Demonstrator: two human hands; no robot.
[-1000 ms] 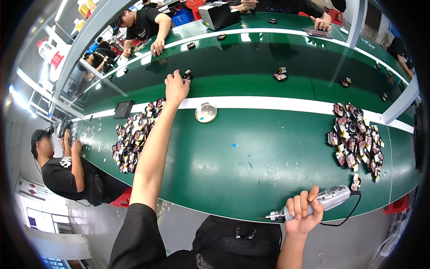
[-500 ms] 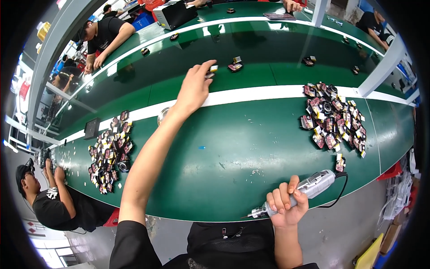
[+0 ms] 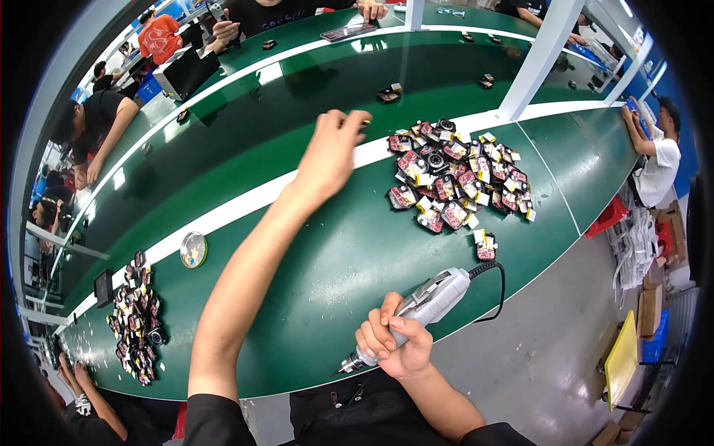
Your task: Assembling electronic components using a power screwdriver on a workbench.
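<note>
My left hand (image 3: 331, 156) reaches out over the white strip at the edge of the dark green belt. Its fingers are closed on a small black electronic unit (image 3: 364, 127), mostly hidden by them. Close to my body, my right hand (image 3: 394, 338) is wrapped round a grey electric screwdriver (image 3: 440, 292), whose bit points down to the left. To the right of my left hand lies a heap of small black units (image 3: 461, 182) with reddish boards and white-and-yellow tabs. One single unit (image 3: 486, 245) sits just below that heap, near the screwdriver's cord.
At the left is another heap of units (image 3: 137, 327), beside a black box (image 3: 103, 288) and a round dish (image 3: 193, 250). More units (image 3: 389, 93) lie on the belt (image 3: 245, 160). A grey post (image 3: 539, 59) rises behind the right heap. Several people work around the tables.
The view has swung to the right. My left hand has taken the unit from the belt and moved toward the right heap. My right hand still grips the screwdriver.
</note>
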